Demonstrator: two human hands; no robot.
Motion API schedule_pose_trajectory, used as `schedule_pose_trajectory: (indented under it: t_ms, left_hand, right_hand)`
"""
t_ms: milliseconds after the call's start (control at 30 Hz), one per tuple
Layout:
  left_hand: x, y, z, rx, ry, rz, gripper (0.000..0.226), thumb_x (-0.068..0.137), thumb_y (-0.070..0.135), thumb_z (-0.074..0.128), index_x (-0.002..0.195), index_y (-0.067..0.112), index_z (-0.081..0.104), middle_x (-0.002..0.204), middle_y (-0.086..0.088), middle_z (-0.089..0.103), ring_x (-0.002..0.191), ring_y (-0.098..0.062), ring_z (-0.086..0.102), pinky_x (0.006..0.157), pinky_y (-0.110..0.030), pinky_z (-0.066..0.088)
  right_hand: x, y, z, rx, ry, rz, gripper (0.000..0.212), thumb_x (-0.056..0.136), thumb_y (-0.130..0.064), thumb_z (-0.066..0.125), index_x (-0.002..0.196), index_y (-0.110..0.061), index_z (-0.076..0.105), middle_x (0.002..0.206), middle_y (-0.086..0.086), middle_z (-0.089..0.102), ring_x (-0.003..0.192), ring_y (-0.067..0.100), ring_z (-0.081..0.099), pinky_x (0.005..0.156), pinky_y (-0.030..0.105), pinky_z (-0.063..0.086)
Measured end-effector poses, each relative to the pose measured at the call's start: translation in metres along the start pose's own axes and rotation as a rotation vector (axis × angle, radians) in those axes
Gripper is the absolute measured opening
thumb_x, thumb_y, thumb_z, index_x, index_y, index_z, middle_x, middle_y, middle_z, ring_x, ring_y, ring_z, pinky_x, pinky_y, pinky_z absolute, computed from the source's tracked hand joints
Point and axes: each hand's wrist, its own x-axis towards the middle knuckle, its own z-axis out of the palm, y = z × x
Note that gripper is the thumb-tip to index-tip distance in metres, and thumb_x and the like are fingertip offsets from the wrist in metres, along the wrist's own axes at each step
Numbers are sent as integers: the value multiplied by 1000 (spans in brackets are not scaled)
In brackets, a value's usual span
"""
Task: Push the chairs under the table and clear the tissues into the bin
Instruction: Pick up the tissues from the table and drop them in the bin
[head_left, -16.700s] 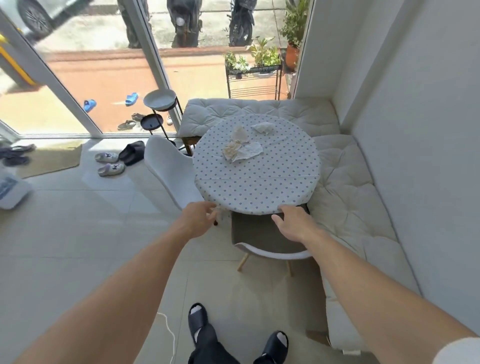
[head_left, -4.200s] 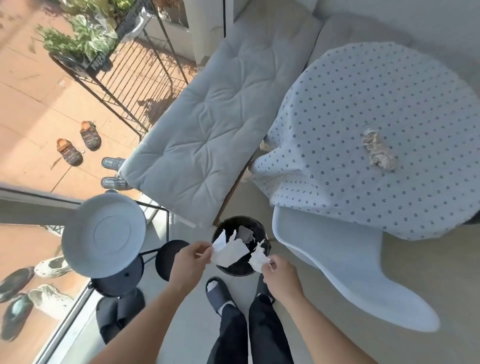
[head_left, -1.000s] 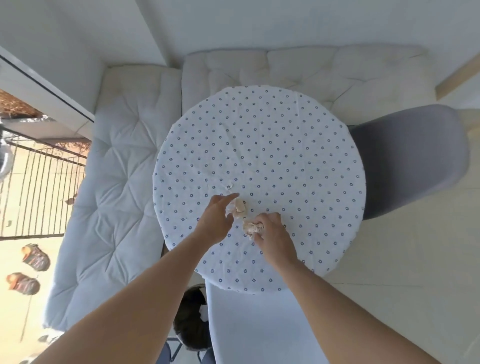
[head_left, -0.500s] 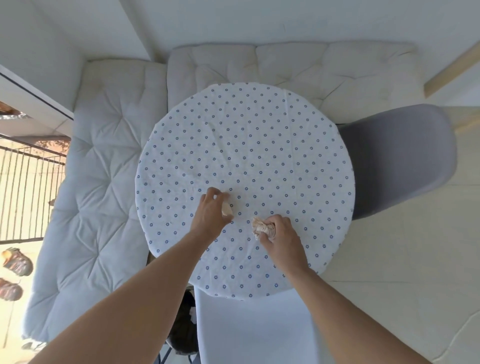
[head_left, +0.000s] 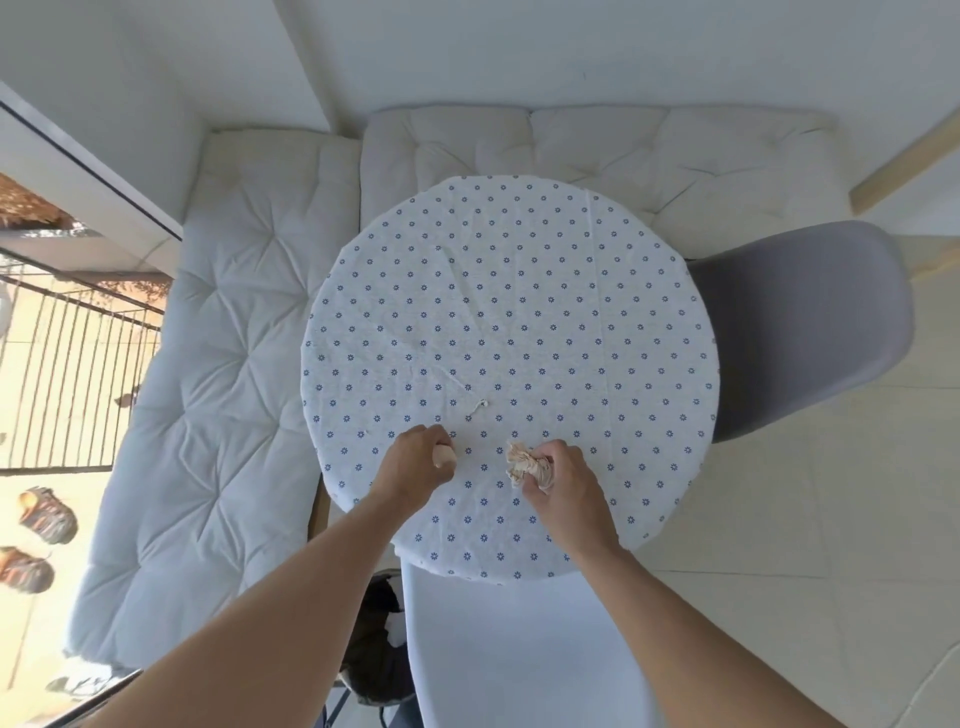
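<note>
The round table (head_left: 519, 291) with a dotted cloth fills the middle of the view. Over its near edge my left hand (head_left: 413, 460) is closed on a small beige tissue wad (head_left: 445, 458). My right hand (head_left: 563, 480) grips a crumpled beige tissue (head_left: 524, 464) beside it. A tiny scrap (head_left: 483, 403) lies on the cloth just beyond the hands. The white chair (head_left: 519, 649) sits tucked at the near side, the grey chair (head_left: 800, 327) at the right. The black bin (head_left: 376, 654) with white tissue inside shows below my left forearm, left of the white chair.
Cushioned benches (head_left: 218, 415) run along the left and back (head_left: 597, 150) of the table. A glass wall with a black railing (head_left: 72, 374) and shoes (head_left: 47, 514) outside is at far left. Tiled floor (head_left: 810, 545) lies to the right.
Both hands have closed on the beige tissues and drawn back slightly toward the table's near edge, lifting the tissues off the cloth. The camera view has shifted a little.
</note>
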Motion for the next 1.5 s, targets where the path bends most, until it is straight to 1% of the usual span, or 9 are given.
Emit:
schedule_pose_trajectory:
  t_ms: [300, 400, 500, 633, 867, 967, 1133, 1333, 1500]
  left_hand:
    - [-3, 7, -15, -149, 138, 64, 50, 80, 33, 88, 124, 21, 66, 106, 2, 65, 84, -16, 62, 71, -26, 47]
    - [13, 16, -9, -169, 138, 59, 37, 81, 25, 88, 113, 17, 72, 106, 1, 65, 85, -20, 66, 70, -27, 52]
    - [28, 23, -6, -116, 113, 61, 20, 87, 12, 80, 105, 18, 72, 98, 0, 68, 84, -20, 70, 74, -38, 60]
    - [40, 31, -1, -27, 94, 55, 21, 86, 21, 81, 102, 23, 67, 94, 5, 68, 82, -15, 68, 70, -36, 60]
    - [53, 34, 3, 38, 57, 55, 66, 77, 51, 86, 131, 33, 51, 115, 9, 56, 83, -12, 70, 72, -36, 60]
    - [57, 39, 5, 71, 71, 55, 49, 81, 50, 82, 120, 29, 61, 111, 10, 57, 80, -12, 69, 69, -34, 59]
    - [63, 48, 11, 79, 132, -15, 17, 90, 28, 76, 105, 22, 73, 103, 7, 63, 86, -20, 66, 63, -33, 49]
    - [55, 46, 18, 64, 80, -82, 21, 91, 28, 75, 107, 15, 72, 105, 0, 65, 89, -21, 66, 73, -40, 59]
    - [26, 32, 18, -87, 58, -166, 18, 88, 28, 79, 101, 17, 71, 102, 2, 68, 82, -21, 70, 67, -38, 60]
  right_hand:
    - [-11, -11, 9, 48, 94, 6, 32, 93, -30, 74, 115, -30, 50, 112, -6, 58, 88, 16, 63, 68, 42, 57]
    - [-7, -4, 10, 54, 95, 16, 32, 93, -29, 73, 116, -30, 51, 113, -5, 59, 89, 16, 62, 71, 41, 57]
    - [2, -1, 3, 58, 89, 24, 30, 94, -28, 72, 116, -28, 52, 111, -5, 59, 90, 16, 60, 70, 37, 54]
    - [12, 7, -6, 58, 76, 36, 31, 94, -27, 73, 116, -28, 53, 110, -6, 58, 89, 14, 58, 71, 37, 53]
    - [26, 18, -16, 40, 65, 40, 33, 94, -30, 72, 120, -29, 52, 116, -6, 59, 91, 15, 60, 74, 40, 56]
    - [28, 20, -20, 48, 68, 40, 34, 94, -29, 73, 119, -28, 52, 115, -6, 60, 90, 12, 60, 73, 38, 56]
    - [31, 22, -22, 62, 56, 55, 34, 93, -29, 74, 120, -28, 53, 116, -6, 60, 91, 12, 58, 72, 32, 50]
    - [28, 20, -20, 63, 39, 48, 35, 93, -30, 73, 121, -28, 52, 116, -5, 60, 91, 12, 59, 74, 34, 53]
    - [15, 11, -18, 55, 33, 37, 34, 94, -30, 73, 121, -27, 52, 116, -5, 59, 95, 16, 60, 76, 39, 55]
